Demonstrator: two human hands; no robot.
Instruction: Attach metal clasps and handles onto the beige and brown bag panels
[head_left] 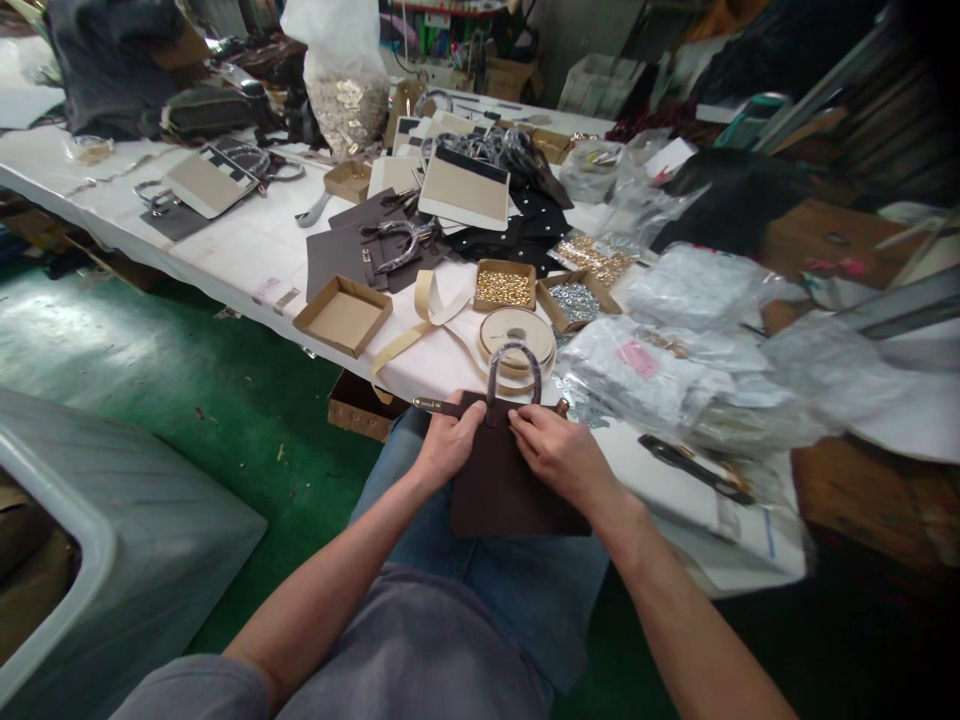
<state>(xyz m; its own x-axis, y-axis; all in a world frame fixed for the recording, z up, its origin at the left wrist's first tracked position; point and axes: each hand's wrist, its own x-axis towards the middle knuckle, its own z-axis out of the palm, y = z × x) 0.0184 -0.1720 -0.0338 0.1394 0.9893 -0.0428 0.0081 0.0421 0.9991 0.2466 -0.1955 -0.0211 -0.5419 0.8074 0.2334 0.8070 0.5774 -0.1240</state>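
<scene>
Over your blue jeans, by the edge of the white table, you hold a smooth, dark brown panel. Your left hand grips its upper left part, thumb on top; your right hand pinches its upper right, fingertips close together. Between them rises an arched handle in glossy wrap. Beyond lies a flat, round tape roll; rightward, a crinkled plastic bag shows a pink label, too small to read. Farther back, shallow cardboard boxes hold shiny gold-coloured bits and silvery bits.
</scene>
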